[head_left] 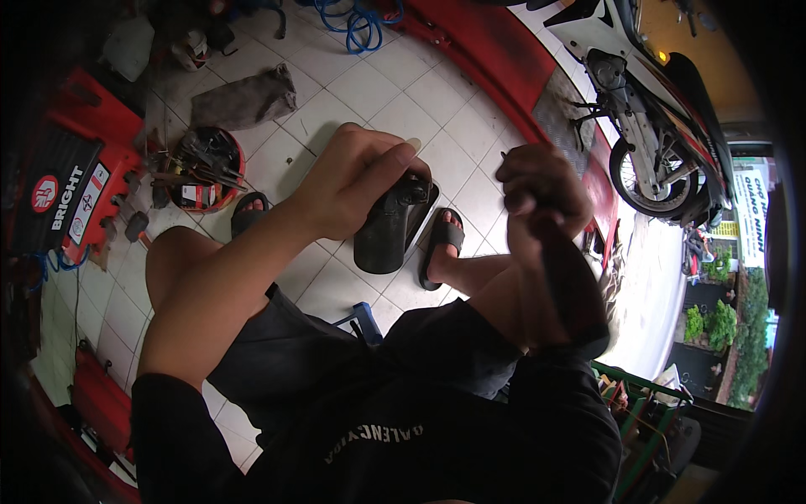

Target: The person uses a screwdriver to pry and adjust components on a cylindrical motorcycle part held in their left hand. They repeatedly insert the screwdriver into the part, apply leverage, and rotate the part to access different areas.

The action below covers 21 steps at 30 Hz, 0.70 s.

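Observation:
My left hand (353, 181) is closed around the upper end of a black cylindrical part (379, 239), held upright-looking between my knees. A short dark fitting (411, 189) sticks out near its top, beside my thumb. To the right, apart from the part, my right hand (546, 189) is raised with its fingers curled closed. A thin tip (504, 155) shows at the edge of those fingers; the rest of what they hold is hidden. Behind the black part, the edge of a shallow tray (428, 214) shows on the floor.
At left stand a red bucket (238, 160) of tools and a red-and-black machine (63, 181). A grey cloth-like bundle (245, 97) and blue hose (357, 29) lie on the tiles (361, 88). A motorbike (642, 126) stands beyond a red platform (478, 50). Something blue (363, 319) shows between my legs.

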Motion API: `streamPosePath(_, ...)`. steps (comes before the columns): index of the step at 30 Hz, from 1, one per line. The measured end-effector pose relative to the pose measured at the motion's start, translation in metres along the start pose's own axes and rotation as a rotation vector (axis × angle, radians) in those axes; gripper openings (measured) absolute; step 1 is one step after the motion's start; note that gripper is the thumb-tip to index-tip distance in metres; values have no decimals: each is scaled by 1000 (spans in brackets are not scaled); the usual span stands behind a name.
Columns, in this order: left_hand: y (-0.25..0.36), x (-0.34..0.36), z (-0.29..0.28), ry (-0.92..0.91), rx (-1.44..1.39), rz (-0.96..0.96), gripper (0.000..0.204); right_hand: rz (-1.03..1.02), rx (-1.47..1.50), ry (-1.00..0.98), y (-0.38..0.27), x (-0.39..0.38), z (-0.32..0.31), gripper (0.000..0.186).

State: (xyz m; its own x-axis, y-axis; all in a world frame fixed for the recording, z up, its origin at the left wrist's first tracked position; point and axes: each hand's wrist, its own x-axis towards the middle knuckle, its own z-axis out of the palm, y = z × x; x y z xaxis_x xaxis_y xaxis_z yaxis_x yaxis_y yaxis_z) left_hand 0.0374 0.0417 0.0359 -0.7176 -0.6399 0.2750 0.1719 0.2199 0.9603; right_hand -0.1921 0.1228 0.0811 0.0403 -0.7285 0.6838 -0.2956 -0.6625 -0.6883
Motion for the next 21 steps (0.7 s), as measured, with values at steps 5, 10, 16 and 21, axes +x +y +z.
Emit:
streamPosePath(5,0,8,-2,58,-252,30,45,765,398,322,60,15,-34,40)
streamPosePath(10,2,3,-11,5,-409,-11,43,1198,791,477,74,18,-38,25)
streamPosePath(16,0,1,-5,-34,-281,34,43,884,872,437,25,29,-22,24)
streamPosePath(21,-1,-1,0,-70,-250,-19,38,454,926,109,-33,27,-14,35)
